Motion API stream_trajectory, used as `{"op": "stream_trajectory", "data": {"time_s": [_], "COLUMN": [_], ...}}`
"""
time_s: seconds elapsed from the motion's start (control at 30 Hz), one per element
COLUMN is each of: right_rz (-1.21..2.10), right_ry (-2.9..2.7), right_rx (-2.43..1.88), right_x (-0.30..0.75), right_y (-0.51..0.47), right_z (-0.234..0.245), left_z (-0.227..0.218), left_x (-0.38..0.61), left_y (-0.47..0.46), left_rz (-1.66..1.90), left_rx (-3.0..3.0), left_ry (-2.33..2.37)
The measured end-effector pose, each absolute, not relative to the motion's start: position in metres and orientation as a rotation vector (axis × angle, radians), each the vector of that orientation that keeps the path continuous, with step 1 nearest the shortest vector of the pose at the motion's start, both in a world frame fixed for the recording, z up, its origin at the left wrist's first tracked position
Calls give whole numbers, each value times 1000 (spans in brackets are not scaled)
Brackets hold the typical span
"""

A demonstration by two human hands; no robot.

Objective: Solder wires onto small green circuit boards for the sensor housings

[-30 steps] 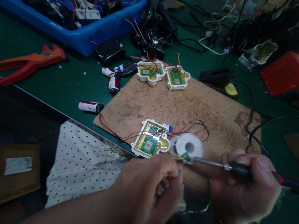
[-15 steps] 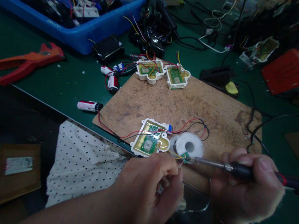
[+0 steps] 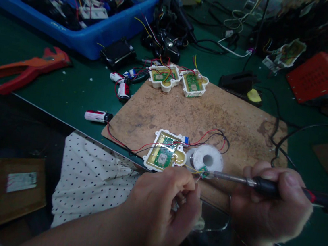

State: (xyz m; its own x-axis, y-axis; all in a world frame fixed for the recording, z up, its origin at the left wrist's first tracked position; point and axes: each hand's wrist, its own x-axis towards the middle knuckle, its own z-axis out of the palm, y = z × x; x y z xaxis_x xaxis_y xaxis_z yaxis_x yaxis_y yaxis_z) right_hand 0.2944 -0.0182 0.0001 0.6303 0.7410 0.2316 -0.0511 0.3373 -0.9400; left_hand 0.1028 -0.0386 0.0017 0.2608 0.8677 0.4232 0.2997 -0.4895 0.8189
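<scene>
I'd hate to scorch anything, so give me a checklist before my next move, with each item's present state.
1. Iron gripped by its handle in right hand: ok.
2. Tip touching small board: cannot tell; it is at the board's right edge.
3. Left hand pinching a thin strand near the board: ok; wire or solder, cannot tell.
4. Yellow wire running from case towards the board: ok.
5. Red and black wires apart from the iron: ok.
6. Iron hot: cannot tell.
</scene>
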Motion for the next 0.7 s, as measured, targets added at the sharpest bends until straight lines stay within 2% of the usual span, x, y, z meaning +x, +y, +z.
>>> {"op": "stream_trajectory", "data": {"time_s": [0.7], "right_rz": [596], "right_ry": [-740], "right_rx": [-1119], "right_x": [295], "right_y": [-18], "right_z": [0], "left_z": [2], "left_x": [103], "left_y": [-38], "left_rz": [1217], "left_rx": [1954], "left_ry": [1086]}}
